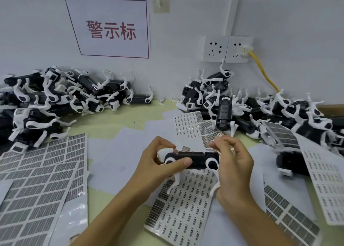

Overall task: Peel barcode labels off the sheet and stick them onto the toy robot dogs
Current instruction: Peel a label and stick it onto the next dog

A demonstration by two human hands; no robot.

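— Black and white plastic: that is the dog (189, 159) at the centre of the frame, held over a label sheet (178, 206) on the tabletop (119, 119). How is it held?

— The left hand (158, 160) clamps the head end, thumb along the near side and fingers curled over the top. The right hand (232, 160) wraps the tail end, with its fingertips (214, 145) bunched just above the body. Whether they pinch a label is too blurred to tell.

— So the step looks like sticking?

— Probably. To do it well, the person should keep the left grip firm so the body does not roll, set one edge of the label down first on the flat black top, then smooth it along with a fingertip so no bubble or crease forms.

— Any hazard?

— The white legs (175, 182) dangle close to the sheet below; lowering the dog could snag loose labels. Keeping it lifted seems wise.

— And afterwards?

— Piles of dogs lie at centre left (55, 100) and centre right (260, 112); which pile is finished cannot be told.
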